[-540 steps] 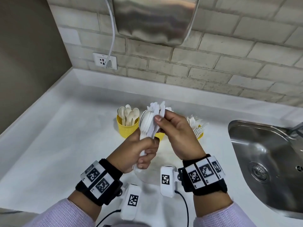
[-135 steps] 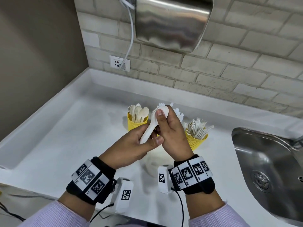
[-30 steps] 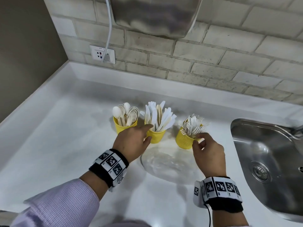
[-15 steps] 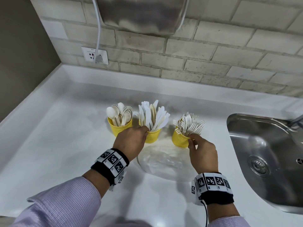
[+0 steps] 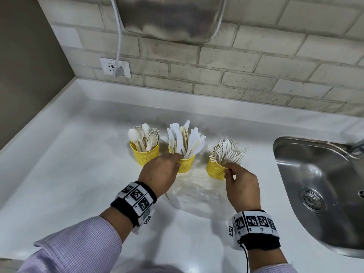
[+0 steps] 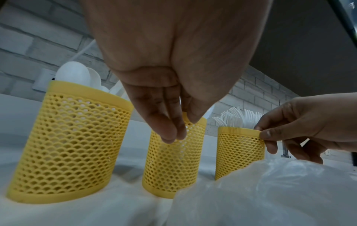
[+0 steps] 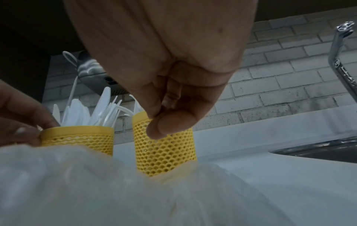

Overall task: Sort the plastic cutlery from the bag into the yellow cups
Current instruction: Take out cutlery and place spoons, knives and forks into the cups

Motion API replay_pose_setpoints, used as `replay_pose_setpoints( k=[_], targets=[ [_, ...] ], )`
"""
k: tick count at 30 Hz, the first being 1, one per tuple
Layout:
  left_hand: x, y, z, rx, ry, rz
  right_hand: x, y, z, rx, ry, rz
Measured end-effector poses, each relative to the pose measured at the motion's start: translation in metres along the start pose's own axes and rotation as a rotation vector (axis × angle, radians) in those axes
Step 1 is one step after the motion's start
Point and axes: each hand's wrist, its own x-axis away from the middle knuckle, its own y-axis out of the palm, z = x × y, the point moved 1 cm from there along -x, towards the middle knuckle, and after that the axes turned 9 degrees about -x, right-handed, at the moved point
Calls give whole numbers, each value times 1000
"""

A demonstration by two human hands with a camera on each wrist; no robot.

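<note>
Cutlery (image 5: 182, 139) sorted in yellow cups (image 5: 145, 155), rims seemingly pinched by each hand.

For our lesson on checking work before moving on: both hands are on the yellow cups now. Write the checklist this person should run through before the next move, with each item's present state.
1. Spoons sorted alone in the left cup: ok.
2. Knives sorted in the middle cup: ok as far as the tops show.
3. Forks sorted in the right cup: ok.
4. All three cups upright on the counter: ok.
5. Left hand pinches the middle cup's rim, right hand pinches the right cup's rim: ok.
6. Plastic bag emptied of cutlery: cannot tell; it lies crumpled and no piece shows through.
</note>
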Motion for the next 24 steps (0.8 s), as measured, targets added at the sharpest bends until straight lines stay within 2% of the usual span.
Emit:
replay_pose_setpoints(
  k=[13, 16, 21, 24],
  targets=[
    [15, 1, 13, 95, -50, 1, 9, -9, -13, -39, -35, 0],
    [20, 9, 14, 27, -42, -98, 17, -7, -20, -75, -64, -10],
    [26, 23, 12, -170, -42, -353, 32, -1, -25, -46, -66, -125],
    [28, 30, 12, -205, -32, -414, 41, 1, -28, -39, -68, -175]
  ],
)
